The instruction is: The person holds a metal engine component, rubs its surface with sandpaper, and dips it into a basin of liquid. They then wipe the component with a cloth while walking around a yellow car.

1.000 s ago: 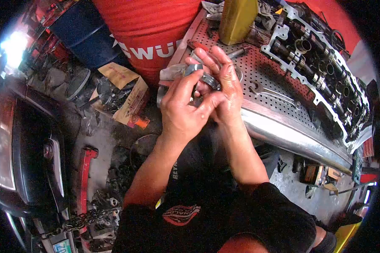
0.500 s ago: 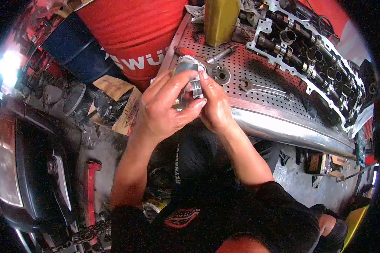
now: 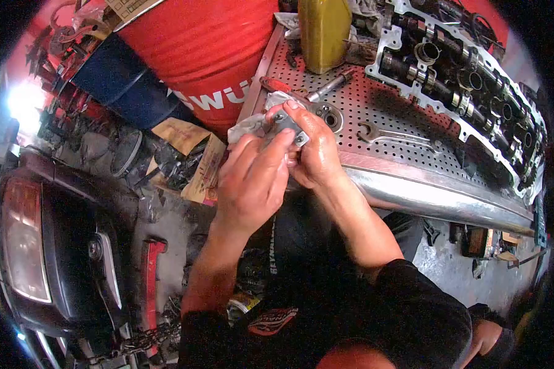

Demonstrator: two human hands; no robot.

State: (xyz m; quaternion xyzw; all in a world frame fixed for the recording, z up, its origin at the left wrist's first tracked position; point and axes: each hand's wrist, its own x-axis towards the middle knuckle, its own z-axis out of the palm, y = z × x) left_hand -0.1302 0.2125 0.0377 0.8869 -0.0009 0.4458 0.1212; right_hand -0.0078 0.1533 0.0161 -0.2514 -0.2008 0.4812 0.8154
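A small grey metal part with bolt-like ends is held near the front left corner of the perforated metal bench. My right hand wraps round its right side, thumb along the top edge. The fingers of my left hand press on its face from the left and below; that hand is slightly blurred. Behind the part lies a white cloth. A ratchet wrench and a combination wrench rest on the bench just right of my hands.
An engine cylinder head lies at the bench's right. A yellow-green container stands at the back. Left are a red drum, a blue drum, a cardboard box and a dark car front. Another person's arm shows lower right.
The metal part has been turned so a flat grey face shows. My left fingers have moved onto this face. The whole view has shifted slightly.
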